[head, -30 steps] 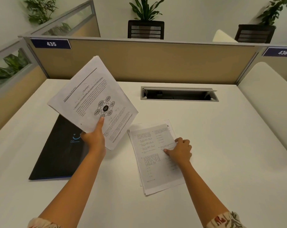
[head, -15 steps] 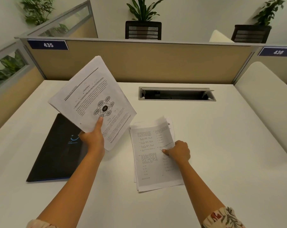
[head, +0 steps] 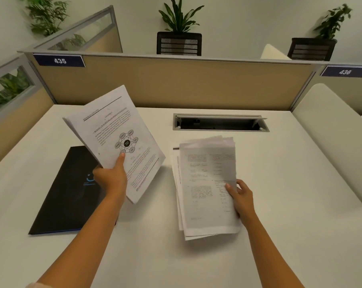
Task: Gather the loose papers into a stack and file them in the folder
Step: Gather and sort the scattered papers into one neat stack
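Observation:
My left hand [head: 111, 177] grips a bundle of printed pages with a round diagram [head: 115, 138], held up tilted above the desk. Under it, at the left, a closed black folder [head: 65, 196] lies flat. My right hand [head: 241, 196] holds a second bundle of printed sheets [head: 205, 188] by its right edge, thumb on top, fingers underneath. That bundle is raised off the desk, blurred, and its sheets are fanned unevenly at the left and top edges.
The white desk [head: 279, 235] is bounded by a tan partition [head: 176, 84] at the back and left. A recessed cable tray [head: 220, 123] with its lid up sits just behind the right-hand sheets. A pale chair back [head: 331, 129] stands at the right.
The right hand went from pressing on the sheets lying flat to gripping their right edge and lifting them off the desk. The left hand's bundle has stayed up in place.

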### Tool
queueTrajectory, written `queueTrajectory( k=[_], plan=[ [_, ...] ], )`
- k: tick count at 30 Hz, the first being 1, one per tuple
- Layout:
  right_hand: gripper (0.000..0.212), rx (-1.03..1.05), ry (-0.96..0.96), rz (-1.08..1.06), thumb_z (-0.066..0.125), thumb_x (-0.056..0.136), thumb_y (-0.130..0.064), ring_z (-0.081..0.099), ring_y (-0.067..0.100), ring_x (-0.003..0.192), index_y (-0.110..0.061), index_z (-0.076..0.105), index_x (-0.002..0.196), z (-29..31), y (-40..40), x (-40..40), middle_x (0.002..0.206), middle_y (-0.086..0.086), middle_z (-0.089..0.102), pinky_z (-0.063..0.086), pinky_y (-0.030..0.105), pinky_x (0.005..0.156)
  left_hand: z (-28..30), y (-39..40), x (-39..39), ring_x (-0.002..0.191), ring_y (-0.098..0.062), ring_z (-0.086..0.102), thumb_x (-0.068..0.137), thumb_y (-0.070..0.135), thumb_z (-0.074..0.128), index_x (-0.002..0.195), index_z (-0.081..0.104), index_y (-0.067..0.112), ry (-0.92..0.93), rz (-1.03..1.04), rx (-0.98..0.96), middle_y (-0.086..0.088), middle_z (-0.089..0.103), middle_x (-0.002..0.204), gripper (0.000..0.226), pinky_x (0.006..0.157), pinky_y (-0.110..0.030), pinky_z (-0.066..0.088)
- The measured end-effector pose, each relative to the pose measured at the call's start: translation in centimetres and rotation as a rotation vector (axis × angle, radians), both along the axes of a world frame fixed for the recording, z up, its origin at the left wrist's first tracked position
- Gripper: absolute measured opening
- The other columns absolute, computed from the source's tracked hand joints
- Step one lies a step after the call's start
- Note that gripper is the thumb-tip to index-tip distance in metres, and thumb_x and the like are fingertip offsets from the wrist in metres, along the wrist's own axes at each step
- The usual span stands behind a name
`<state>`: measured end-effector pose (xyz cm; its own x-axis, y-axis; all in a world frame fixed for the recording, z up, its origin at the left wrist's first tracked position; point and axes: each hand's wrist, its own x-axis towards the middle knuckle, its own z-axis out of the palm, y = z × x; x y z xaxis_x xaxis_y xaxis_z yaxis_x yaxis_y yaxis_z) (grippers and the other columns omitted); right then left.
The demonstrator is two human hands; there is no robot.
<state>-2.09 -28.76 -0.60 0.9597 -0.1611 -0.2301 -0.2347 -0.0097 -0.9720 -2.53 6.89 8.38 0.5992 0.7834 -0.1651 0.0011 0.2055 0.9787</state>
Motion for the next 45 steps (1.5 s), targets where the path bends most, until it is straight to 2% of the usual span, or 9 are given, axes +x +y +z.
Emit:
queueTrajectory(
  k=[7,14,19,24,27,30,34,38,45],
  plan=[
    [0.03,0.159,-0.088,0.01,0.071,0.09,-0.025,0.075,0.029,0.094,-0.019,0.061,0.118,2.9,2.1,1.2,0.108,0.006,0.076,0.062,0.045,0.078,-0.6,-1.7,0.2,0.097,-0.022,0.072,0.07,0.025,0.09,0.119,0.063,0.009,0.084,-0.365,-0.032,-0.004,0.074,0.109,0.059,0.081,-0.041,0.059],
    [0.026,0.155,-0.155,0.076,0.067,0.092,-0.033,0.075,0.026,0.095,-0.019,0.063,0.114,5.3,4.5,2.1,0.109,0.001,0.075,0.063,0.038,0.075,-0.4,-4.3,-0.5,0.085,-0.021,0.075,0.065,0.037,0.088,0.101,0.071,0.024,0.092,-0.739,0.002,0.001,0.078,0.092,0.042,0.064,-0.034,0.061],
    [0.039,0.175,-0.085,0.261,0.067,0.09,-0.039,0.074,0.025,0.098,-0.023,0.057,0.125,5.4,5.8,1.6,0.117,-0.001,0.072,0.062,0.044,0.078,-0.6,-5.0,-0.5,0.094,-0.034,0.073,0.091,0.025,0.07,0.101,0.074,0.017,0.182,-0.762,-0.001,-0.006,0.078,0.087,0.013,0.062,-0.034,0.061],
    [0.042,0.008,-0.121,0.23,0.071,0.088,-0.037,0.076,0.019,0.088,-0.032,0.044,0.121,5.4,6.5,1.3,0.115,-0.001,0.071,0.063,0.034,0.069,-0.2,-5.4,-0.7,0.112,-0.029,0.068,0.093,0.071,0.035,0.132,0.063,0.033,0.02,-0.815,-0.298,-0.004,0.072,0.121,0.06,0.088,-0.048,0.058],
    [0.055,-0.005,-0.21,0.223,0.076,0.085,-0.036,0.075,0.016,0.091,-0.038,0.045,0.13,6.2,6.7,1.1,0.113,-0.01,0.071,0.062,0.028,0.067,0.2,-5.5,-1.0,0.113,-0.025,0.068,0.076,0.076,0.061,0.131,0.062,0.033,0.044,-0.819,-0.244,0.0,0.072,0.122,0.07,0.091,-0.048,0.056],
    [0.043,0.074,-0.244,0.274,0.084,0.077,-0.038,0.074,0.023,0.094,-0.031,0.066,0.116,7.3,6.6,1.2,0.11,-0.004,0.074,0.063,0.033,0.07,-0.2,-5.7,-1.0,0.101,-0.02,0.073,0.063,0.046,0.088,0.119,0.068,0.026,0.072,-0.753,-0.007,0.002,0.076,0.109,0.063,0.084,-0.046,0.06],
    [0.031,0.099,-0.305,0.265,0.087,0.073,-0.028,0.075,0.021,0.092,-0.033,0.076,0.101,8.7,7.3,1.3,0.104,-0.003,0.077,0.061,0.029,0.068,0.4,-6.6,-1.0,0.092,-0.015,0.074,0.061,0.04,0.089,0.102,0.073,0.03,-0.027,-0.759,0.072,0.006,0.077,0.099,0.045,0.064,-0.028,0.061],
    [0.031,0.084,-0.426,0.177,0.083,0.077,-0.015,0.073,0.012,0.088,-0.036,0.074,0.099,10.4,7.7,1.5,0.1,-0.013,0.076,0.059,0.022,0.064,1.9,-7.6,-0.5,0.087,0.0,0.071,0.066,0.04,0.086,0.089,0.072,0.054,-0.123,-0.686,0.153,0.021,0.075,0.093,0.031,0.058,-0.017,0.057],
    [0.035,0.047,-0.477,0.152,0.086,0.071,-0.03,0.072,0.014,0.096,-0.043,0.072,0.1,12.3,7.0,1.7,0.101,-0.013,0.075,0.06,0.024,0.067,3.9,-7.1,-0.1,0.099,-0.019,0.072,0.069,0.043,0.085,0.099,0.074,0.045,-0.276,-0.721,0.252,0.006,0.076,0.103,0.032,0.075,-0.033,0.062]
  ],
)
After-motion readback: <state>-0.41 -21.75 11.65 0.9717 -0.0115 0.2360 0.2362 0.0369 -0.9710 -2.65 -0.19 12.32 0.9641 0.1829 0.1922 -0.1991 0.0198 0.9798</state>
